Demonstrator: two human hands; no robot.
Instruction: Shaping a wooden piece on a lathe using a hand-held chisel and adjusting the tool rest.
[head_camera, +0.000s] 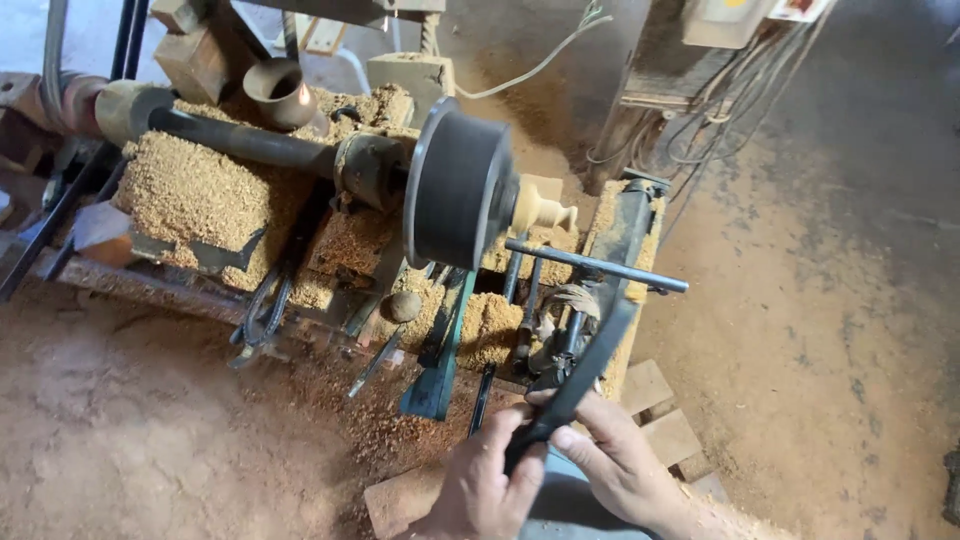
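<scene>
My left hand (487, 485) and my right hand (618, 462) both grip a long dark flat tool (580, 385) at its near end, fingers wrapped around it. The tool slants up and to the right toward a grey metal rest bar (596, 266). Just beyond the bar, a small pale turned wooden piece (540, 210) sticks out of a large dark round lathe chuck (455, 190). The tool's far end lies near the bar, short of the wooden piece.
Heaps of wood shavings (200, 195) cover the lathe bed. A dark shaft (245, 140) runs left from the chuck. Several spare chisels (375, 365) lie below the chuck. Wooden blocks (665, 425) sit near my right hand. Cables (700, 120) hang at the back right.
</scene>
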